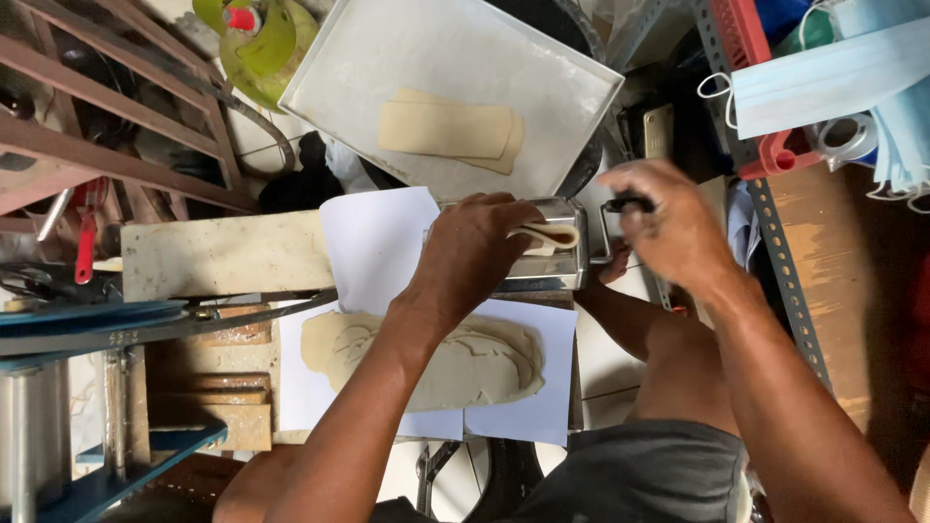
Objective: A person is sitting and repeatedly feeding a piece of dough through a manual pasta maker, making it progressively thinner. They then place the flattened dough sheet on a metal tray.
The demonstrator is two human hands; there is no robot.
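Seated low, a person works a small metal dough roller [552, 254] near the centre of the head view. The left hand [475, 254] rests over the top of the machine, fingers curled and pinching a folded strip of pale dough [550, 234] at the rollers. The right hand [668, 228], at about three o'clock from the machine, is closed in a fist around the black grip of the crank handle [630, 204]; motion blur softens its fingers.

At six o'clock from the roller, a thick slab of dough [465, 363] lies on white paper sheets [373, 247], partly hidden behind the left forearm. At twelve o'clock, a tilted metal tray [339, 73] carries two flat, overlapping dough sheets [446, 129].

A pale wooden board [223, 254] lies at nine o'clock, just beside the paper. A green gas cylinder [262, 44] shows at eleven o'clock, and blue face masks [833, 73] hang at the two o'clock corner beside a perforated metal rack [790, 281].
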